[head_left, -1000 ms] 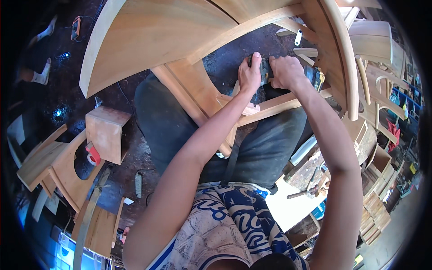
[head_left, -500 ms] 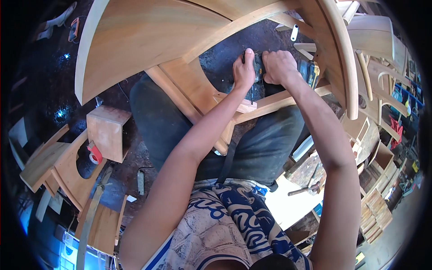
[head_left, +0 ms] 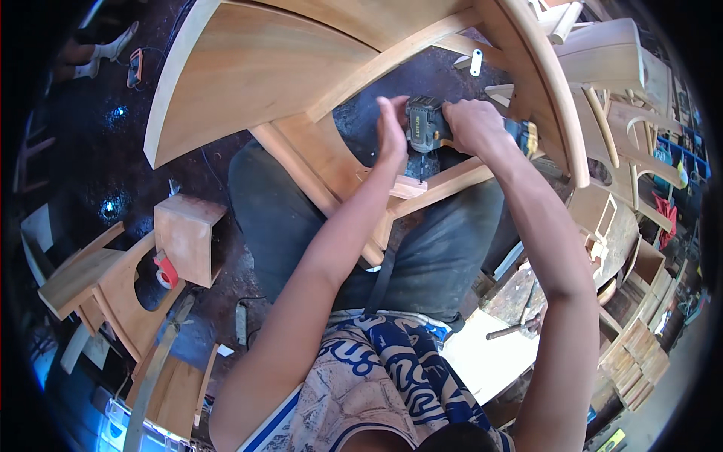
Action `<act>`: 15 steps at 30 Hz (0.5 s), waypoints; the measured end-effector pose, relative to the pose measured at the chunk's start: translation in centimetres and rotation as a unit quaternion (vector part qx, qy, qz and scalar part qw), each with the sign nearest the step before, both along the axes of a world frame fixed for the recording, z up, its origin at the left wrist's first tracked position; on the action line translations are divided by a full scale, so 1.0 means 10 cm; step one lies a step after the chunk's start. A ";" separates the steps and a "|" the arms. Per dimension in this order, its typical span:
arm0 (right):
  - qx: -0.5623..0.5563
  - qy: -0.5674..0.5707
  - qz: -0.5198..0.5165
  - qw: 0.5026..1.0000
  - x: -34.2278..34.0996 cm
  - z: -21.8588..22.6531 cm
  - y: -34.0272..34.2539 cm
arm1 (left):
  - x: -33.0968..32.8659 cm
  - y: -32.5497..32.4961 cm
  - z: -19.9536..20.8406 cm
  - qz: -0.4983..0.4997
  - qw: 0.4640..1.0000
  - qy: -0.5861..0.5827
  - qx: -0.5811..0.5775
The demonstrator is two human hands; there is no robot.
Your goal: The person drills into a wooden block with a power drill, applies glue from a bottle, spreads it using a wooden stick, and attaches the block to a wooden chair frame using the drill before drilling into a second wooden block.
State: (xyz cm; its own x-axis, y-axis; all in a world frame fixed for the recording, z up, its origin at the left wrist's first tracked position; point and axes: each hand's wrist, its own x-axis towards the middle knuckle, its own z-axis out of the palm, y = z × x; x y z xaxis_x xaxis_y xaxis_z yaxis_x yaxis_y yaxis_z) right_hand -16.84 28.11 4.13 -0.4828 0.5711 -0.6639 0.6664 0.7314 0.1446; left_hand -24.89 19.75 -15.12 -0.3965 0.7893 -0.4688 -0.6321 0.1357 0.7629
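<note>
My right hand [head_left: 476, 126] is wrapped around the handle of a dark cordless drill [head_left: 426, 124], whose battery end shows beyond the wrist. A thin bit points down from the drill toward a small pale wood block [head_left: 408, 186], which lies against a rail of the wooden chair frame [head_left: 444, 187]. Whether the tip touches the block I cannot tell. Beside the drill's left side, my left hand [head_left: 391, 135] is held upright with its thumb and fingers stretched out, gripping nothing. The frame rests across my thighs, with a broad curved panel [head_left: 263, 71] to the left.
A curved wooden rail [head_left: 553, 83] arches close by on the right. On the left floor stand a wooden box [head_left: 187, 233] and a roll of red tape [head_left: 165, 271]. More chair parts [head_left: 610, 60] are at right, and another person's foot [head_left: 117, 41] shows at upper left.
My left hand has come off the drill and opened to its left. The drill now shows more fully, in my right hand. The view has shifted slightly.
</note>
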 end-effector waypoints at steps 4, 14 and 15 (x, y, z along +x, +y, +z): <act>0.100 0.072 -0.083 0.989 0.48 0.90 -0.47 | -0.24 0.05 0.19 -0.058 0.990 0.126 0.014; 0.371 0.537 -0.625 0.428 2.61 0.91 -2.79 | -0.92 -0.56 0.71 -0.293 0.765 0.570 0.060; 0.415 0.545 -0.632 0.362 2.79 0.81 -3.01 | -0.96 -0.65 0.88 -0.293 0.762 0.573 0.067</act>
